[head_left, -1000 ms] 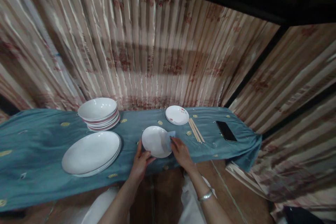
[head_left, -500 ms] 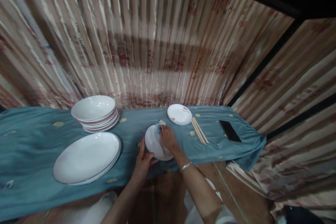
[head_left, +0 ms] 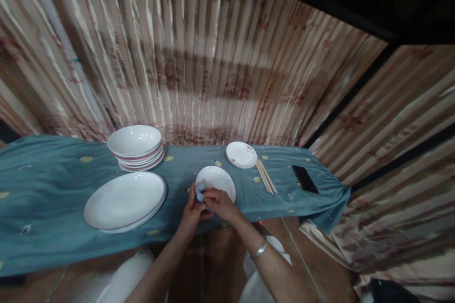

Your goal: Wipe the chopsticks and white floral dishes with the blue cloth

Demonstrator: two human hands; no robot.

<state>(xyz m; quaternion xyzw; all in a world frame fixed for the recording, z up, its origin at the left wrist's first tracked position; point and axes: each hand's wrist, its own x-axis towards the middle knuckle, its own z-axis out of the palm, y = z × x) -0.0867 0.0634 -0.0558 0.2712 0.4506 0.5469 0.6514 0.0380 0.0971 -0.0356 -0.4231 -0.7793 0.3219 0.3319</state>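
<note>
A small white plate (head_left: 219, 177) is held over the near edge of the cloth-covered table. My left hand (head_left: 192, 210) grips its near-left rim, thumb on the upper side and fingers curled around the edge. Pressed against the plate's left part is a light blue cloth (head_left: 201, 189), pinched in my right hand (head_left: 218, 202). Part of the cloth is hidden under my fingers. Behind and to the right sits a short stack of small plates with red flowers (head_left: 241, 154).
Left of my hands lie stacked large oval plates (head_left: 124, 199), with a stack of red-rimmed bowls (head_left: 135, 141) behind them. Wooden chopsticks (head_left: 266, 176) and a black phone (head_left: 304, 179) rest on the right of the teal tablecloth (head_left: 53, 189). A pleated curtain (head_left: 199, 57) hangs behind.
My right hand has moved the blue cloth from the plate's far side down to its near-left part. My left hand stays on the rim. The view has shifted slightly.
</note>
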